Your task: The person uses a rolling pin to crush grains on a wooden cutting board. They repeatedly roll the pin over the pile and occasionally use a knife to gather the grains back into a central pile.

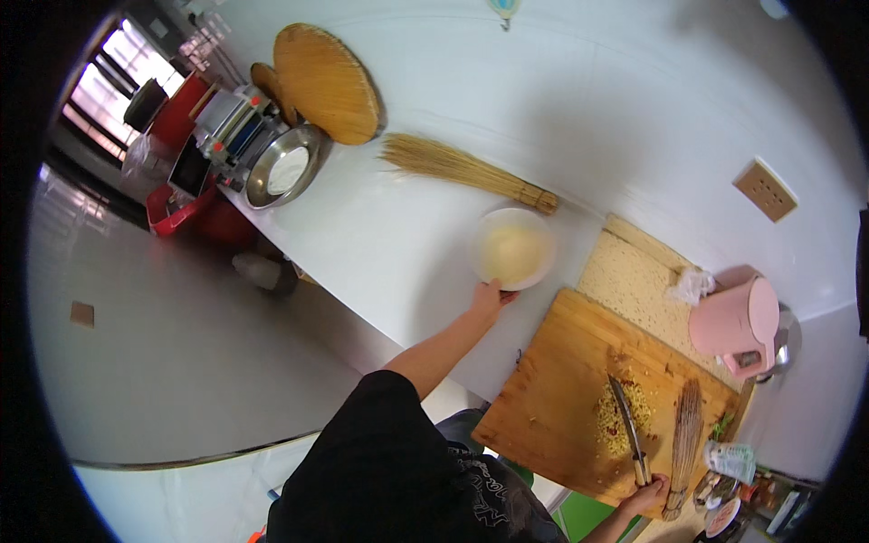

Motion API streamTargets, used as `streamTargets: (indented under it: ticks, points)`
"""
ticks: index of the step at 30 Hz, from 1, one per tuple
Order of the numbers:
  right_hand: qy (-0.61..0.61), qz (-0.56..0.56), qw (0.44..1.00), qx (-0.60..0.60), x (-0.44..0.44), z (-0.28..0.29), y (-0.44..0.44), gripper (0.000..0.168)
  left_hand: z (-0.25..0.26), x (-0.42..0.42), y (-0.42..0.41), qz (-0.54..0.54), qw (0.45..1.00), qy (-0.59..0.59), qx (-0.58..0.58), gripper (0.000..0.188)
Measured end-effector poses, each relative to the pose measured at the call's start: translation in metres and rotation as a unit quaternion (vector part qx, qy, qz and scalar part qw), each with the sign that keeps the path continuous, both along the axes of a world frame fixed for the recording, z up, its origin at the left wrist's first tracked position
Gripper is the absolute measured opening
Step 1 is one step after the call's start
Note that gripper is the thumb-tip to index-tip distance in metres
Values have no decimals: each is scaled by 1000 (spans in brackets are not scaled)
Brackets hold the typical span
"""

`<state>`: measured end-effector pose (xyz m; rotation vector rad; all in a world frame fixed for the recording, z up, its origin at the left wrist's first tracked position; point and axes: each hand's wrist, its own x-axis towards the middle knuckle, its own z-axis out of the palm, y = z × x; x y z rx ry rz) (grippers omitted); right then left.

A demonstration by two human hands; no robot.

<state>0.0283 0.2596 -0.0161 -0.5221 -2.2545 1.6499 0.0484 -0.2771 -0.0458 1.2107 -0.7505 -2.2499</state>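
My left hand (pixel 494 298) grips the near rim of a pale bowl (pixel 514 250) above the white counter; its yellowish contents are blurred. At the lower right my right hand (pixel 646 497) is at the wooden handle of a knife (pixel 628 421), whose blade lies over finely chopped yellow and reddish food (pixel 614 434) on a wooden cutting board (pixel 543 380). Whether the fingers are closed on the handle is hard to tell. A short straw brush (pixel 686 441) lies on the board, just right of the knife.
A straw whisk broom (pixel 461 170) lies along the wall behind the bowl. Farther left stand a metal bowl of white powder (pixel 288 170), a roller machine (pixel 237 129) and round wooden boards (pixel 326 81). A pink kettle (pixel 733 326) and jars are at the right.
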Motion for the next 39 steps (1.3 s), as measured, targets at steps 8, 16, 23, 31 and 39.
streamTargets:
  ticks: [8,16,23,31,39]
  points:
    - [-50,-29,996,66,2,9,-3,14,-23,83,-145,208,977,27,32,31]
    - [-44,-52,998,-18,16,2,6,11,12,18,-176,299,949,24,-100,29]
    - [-51,22,998,15,2,30,-16,16,75,-44,113,-337,833,36,-438,37]
    - [-37,-3,999,13,-6,84,-46,19,50,-67,230,-437,843,141,-282,26]
    - [-11,1,1000,8,-60,80,-49,19,45,-111,227,-399,850,145,-312,19]
